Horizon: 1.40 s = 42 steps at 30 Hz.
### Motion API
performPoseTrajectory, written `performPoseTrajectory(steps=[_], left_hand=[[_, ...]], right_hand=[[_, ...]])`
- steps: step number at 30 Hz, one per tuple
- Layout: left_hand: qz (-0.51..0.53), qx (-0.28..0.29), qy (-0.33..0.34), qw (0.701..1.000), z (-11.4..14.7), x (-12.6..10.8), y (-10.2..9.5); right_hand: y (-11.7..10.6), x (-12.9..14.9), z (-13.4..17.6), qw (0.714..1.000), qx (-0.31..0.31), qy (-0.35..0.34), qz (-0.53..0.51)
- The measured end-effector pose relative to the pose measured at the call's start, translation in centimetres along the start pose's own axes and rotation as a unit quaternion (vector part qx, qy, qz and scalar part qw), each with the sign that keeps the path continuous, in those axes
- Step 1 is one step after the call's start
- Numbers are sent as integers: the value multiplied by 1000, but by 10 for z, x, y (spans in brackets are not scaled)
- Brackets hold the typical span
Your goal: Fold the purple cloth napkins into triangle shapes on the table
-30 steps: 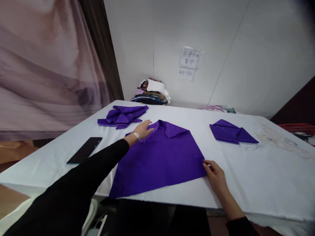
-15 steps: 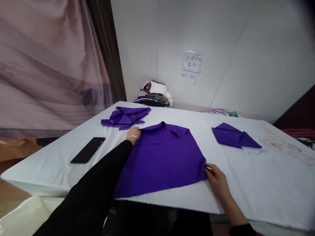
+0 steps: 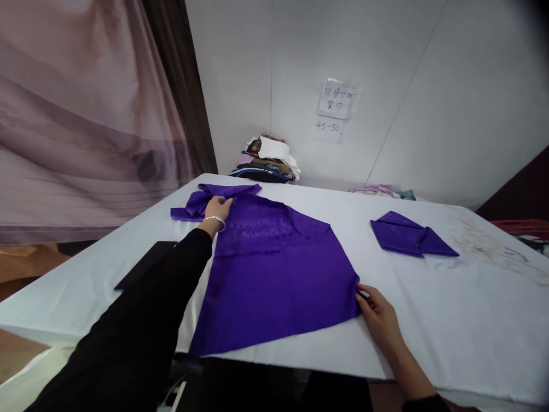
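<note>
A purple cloth napkin point(image 3: 274, 292) lies spread in front of me, its near edge close to the table's front edge. My left hand point(image 3: 218, 209) pinches its far left corner, and that side is drawn out flat toward the back. At the right corner, my right hand point(image 3: 377, 312) grips the cloth between thumb and fingers. The far right part of the napkin is creased and partly turned over. Just behind my left hand sits a crumpled heap of purple cloth point(image 3: 193, 205), which the hand partly covers.
A folded purple napkin point(image 3: 401, 234) rests on the right of the white-covered table point(image 3: 450, 320). A dark phone point(image 3: 143, 266) lies at left, partly behind my sleeve. Piled clothes point(image 3: 266, 160) stand beyond the far edge, below a paper sign point(image 3: 337, 100) on the wall.
My left hand has moved away from me and slightly left, pulling the napkin's far left corner out toward the crumpled cloth. My right hand keeps its hold at the right corner.
</note>
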<state>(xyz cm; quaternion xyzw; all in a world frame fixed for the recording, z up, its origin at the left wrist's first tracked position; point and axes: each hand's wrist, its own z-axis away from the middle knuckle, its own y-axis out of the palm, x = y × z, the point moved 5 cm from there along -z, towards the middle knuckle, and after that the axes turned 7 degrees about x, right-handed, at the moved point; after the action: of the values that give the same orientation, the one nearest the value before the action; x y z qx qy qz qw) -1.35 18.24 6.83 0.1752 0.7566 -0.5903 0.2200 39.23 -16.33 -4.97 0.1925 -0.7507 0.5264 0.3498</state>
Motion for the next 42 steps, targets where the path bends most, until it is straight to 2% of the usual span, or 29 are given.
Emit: performPoseTrajectory(steps=[2, 4, 6, 9, 11, 15, 17, 19, 21, 23, 25, 27, 29, 32, 34, 37, 42], left_hand=[[3, -26, 56, 998, 9, -1, 0], [-2, -6, 155, 988, 30, -1, 11], [-14, 75, 242, 967, 60, 3, 31], [-69, 178, 278, 942, 100, 17, 60], [-111, 202, 257, 939, 114, 27, 72], [-149, 204, 231, 940, 121, 34, 79], [-150, 201, 232, 940, 120, 33, 80], [-151, 197, 232, 941, 119, 33, 79], [-152, 195, 230, 941, 119, 33, 79], [-154, 199, 230, 940, 120, 32, 78], [-153, 204, 226, 940, 122, 32, 77], [-149, 205, 222, 942, 122, 32, 76], [-145, 202, 221, 943, 123, 32, 76], [-137, 196, 223, 945, 124, 32, 76], [-130, 193, 222, 947, 123, 31, 75], [-113, 177, 225, 951, 121, 29, 73], [-32, 129, 244, 961, 129, 42, 57]], right_hand=[[-2, 0, 1, 1000, 11, -2, 1], [-9, 2, -2, 1000, 17, -10, 16], [-19, 9, -12, 999, 21, -22, 39], [-22, 31, -40, 996, 52, -51, 55], [-8, 51, -63, 988, 111, -91, 58], [49, 84, -101, 939, 280, -179, 88], [76, 89, -119, 915, 323, -211, 119], [95, 89, -140, 901, 337, -224, 157], [106, 85, -166, 897, 338, -209, 195], [109, 79, -195, 911, 302, -153, 234], [103, 76, -222, 938, 205, -81, 266], [98, 80, -238, 953, 117, -46, 276], [102, 86, -240, 954, 115, -72, 269], [112, 85, -224, 940, 193, -118, 256], [108, 71, -208, 935, 218, -111, 255], [83, 37, -181, 943, 195, -88, 256], [18, -23, -119, 967, 109, -112, 202]])
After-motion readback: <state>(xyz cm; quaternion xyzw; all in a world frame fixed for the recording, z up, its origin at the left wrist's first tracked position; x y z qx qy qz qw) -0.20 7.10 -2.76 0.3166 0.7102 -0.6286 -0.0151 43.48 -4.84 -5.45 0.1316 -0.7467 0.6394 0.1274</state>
